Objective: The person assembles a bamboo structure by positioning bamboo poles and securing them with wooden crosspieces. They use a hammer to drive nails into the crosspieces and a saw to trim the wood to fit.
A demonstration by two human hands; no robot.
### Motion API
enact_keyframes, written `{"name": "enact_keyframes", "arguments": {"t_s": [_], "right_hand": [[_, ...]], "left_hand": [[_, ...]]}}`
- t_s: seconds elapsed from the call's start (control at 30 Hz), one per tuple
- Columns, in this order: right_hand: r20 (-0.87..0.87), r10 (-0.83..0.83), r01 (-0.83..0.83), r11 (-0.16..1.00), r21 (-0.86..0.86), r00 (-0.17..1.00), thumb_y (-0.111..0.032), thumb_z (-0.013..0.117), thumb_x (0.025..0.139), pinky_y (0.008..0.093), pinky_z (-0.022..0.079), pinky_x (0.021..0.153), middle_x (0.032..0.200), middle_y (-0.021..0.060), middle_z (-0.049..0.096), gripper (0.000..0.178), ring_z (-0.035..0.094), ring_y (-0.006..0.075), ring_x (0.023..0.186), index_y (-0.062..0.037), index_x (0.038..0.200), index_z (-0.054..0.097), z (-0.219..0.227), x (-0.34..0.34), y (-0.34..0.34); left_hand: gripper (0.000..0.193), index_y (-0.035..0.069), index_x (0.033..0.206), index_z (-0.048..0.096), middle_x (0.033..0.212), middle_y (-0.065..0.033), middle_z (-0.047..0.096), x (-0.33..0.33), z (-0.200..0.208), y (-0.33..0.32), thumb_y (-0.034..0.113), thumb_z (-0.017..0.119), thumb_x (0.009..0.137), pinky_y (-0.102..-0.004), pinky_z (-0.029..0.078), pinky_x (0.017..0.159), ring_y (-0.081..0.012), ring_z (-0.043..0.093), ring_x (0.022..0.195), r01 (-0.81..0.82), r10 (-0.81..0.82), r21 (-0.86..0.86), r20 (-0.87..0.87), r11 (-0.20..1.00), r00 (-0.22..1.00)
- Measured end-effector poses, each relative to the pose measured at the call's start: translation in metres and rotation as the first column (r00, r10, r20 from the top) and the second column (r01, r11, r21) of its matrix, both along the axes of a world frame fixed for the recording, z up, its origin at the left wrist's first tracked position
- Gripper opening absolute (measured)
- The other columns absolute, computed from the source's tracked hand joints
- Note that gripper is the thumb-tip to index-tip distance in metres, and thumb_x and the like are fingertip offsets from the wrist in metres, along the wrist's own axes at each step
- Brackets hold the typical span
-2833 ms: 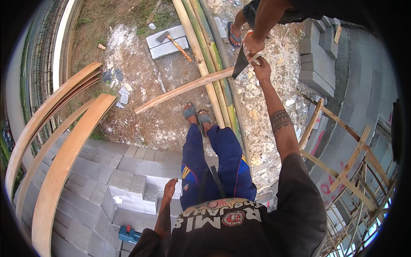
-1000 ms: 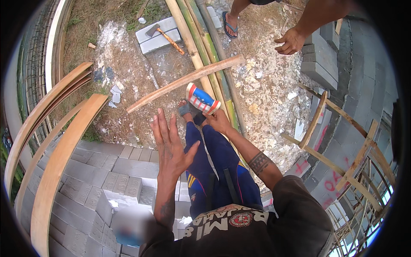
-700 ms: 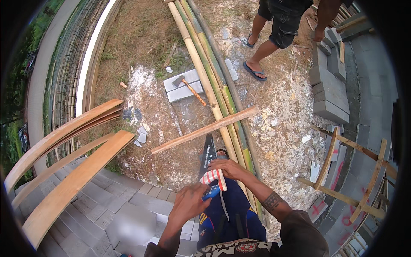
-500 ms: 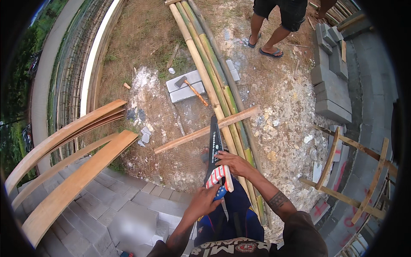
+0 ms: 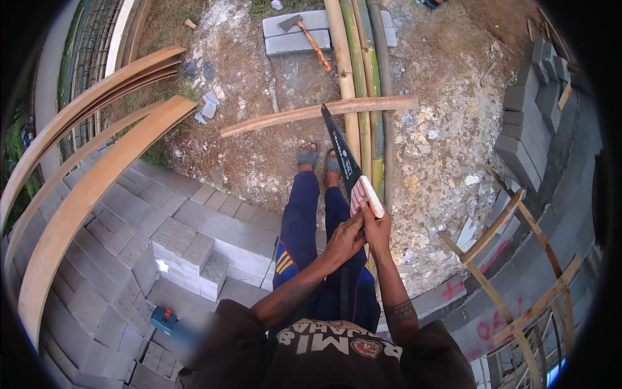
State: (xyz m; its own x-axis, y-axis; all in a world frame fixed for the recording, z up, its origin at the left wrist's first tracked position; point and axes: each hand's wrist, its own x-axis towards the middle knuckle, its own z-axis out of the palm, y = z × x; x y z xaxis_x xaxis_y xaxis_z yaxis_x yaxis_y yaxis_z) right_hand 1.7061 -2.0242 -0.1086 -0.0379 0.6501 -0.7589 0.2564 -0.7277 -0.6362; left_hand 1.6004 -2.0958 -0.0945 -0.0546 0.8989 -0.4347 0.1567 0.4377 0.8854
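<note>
Head view: notice the co-worker now gone from beyond the bamboo poles (image 5: 364, 74), with only a dark scrap (image 5: 436, 3) showing at the top edge, too cut off to identify; presumably left to work on unaided. Find the reddish plank (image 5: 272, 120) lying across those poles. Find the saw (image 5: 343, 152) slanting more leftward than half a second ago, tip overlapping the plank in view; cannot tell if touching. See the right hand (image 5: 376, 227) shifted off the blade and closed around the lower part of the striped handle (image 5: 367, 191), with the left hand (image 5: 345, 241) pressed in beside, fingers bent, too covered to tell if gripping. Reads as settling a grip, not yet cutting. Around, spot grey blocks (image 5: 249, 235) at lower left, long boards (image 5: 94, 194) reaching past them, a rough timber frame (image 5: 491, 225) at right, pale blocks (image 5: 297, 44) bearing an axe (image 5: 312, 43). Mind, as possible hindrances, the poles near the blade and the right foot (image 5: 333, 162) just beside.
</note>
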Motion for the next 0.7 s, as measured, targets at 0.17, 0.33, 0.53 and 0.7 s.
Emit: {"name": "enact_keyframes", "arguments": {"t_s": [0.17, 0.33, 0.53, 0.7], "right_hand": [[0.063, 0.033, -0.044, 0.983, 0.179, 0.997, -0.02, 0.07, 0.104, 0.0285, 0.053, 0.068, 0.086, 0.0063, 0.07, 0.024, 0.066, 0.0104, 0.078, 0.0036, 0.106, 0.067, -0.038, -0.002, -0.004], [0.429, 0.157, -0.29, 0.92, 0.265, 0.89, -0.024, 0.077, 0.1, 0.029, 0.048, 0.065, 0.077, 0.0032, 0.067, 0.025, 0.057, 0.0086, 0.07, 0.0007, 0.098, 0.073, -0.076, -0.026, 0.008], [0.453, 0.065, -0.26, 0.887, 0.382, 0.889, -0.022, 0.08, 0.095, 0.0335, 0.045, 0.055, 0.064, 0.0082, 0.063, 0.03, 0.056, 0.0116, 0.058, 0.0007, 0.081, 0.067, -0.151, -0.054, -0.003], [0.477, 0.116, -0.319, 0.873, 0.37, 0.871, -0.018, 0.081, 0.094, 0.03, 0.042, 0.052, 0.06, 0.0043, 0.059, 0.027, 0.054, 0.0091, 0.054, -0.001, 0.081, 0.065, -0.172, -0.06, -0.019]], "left_hand": [[0.061, -0.005, 0.145, 0.057, 0.139, -0.0255, 0.066, -0.063, -0.011, 0.002, 0.017, 0.077, 0.092, -0.04, 0.044, 0.117, -0.0356, 0.059, 0.137, 0.373, -0.245, -0.223, 0.448, 0.9, 0.86], [0.037, 0.005, 0.129, 0.071, 0.105, -0.0089, 0.079, -0.143, -0.13, 0.0, 0.023, 0.074, 0.097, -0.0373, 0.057, 0.089, -0.0198, 0.076, 0.1, 0.026, 0.01, -0.284, 0.122, 0.959, 0.992], [0.057, 0.007, 0.138, 0.061, 0.116, -0.0172, 0.072, -0.234, -0.352, 0.036, 0.026, 0.079, 0.088, -0.0472, 0.054, 0.096, -0.0374, 0.068, 0.115, 0.054, -0.147, -0.224, -0.426, 0.973, 0.893], [0.085, 0.002, 0.15, 0.045, 0.146, -0.0259, 0.053, -0.258, -0.436, 0.096, 0.027, 0.085, 0.08, -0.0487, 0.041, 0.116, -0.0414, 0.049, 0.141, 0.26, -0.24, -0.069, -0.659, 0.963, 0.713]]}}
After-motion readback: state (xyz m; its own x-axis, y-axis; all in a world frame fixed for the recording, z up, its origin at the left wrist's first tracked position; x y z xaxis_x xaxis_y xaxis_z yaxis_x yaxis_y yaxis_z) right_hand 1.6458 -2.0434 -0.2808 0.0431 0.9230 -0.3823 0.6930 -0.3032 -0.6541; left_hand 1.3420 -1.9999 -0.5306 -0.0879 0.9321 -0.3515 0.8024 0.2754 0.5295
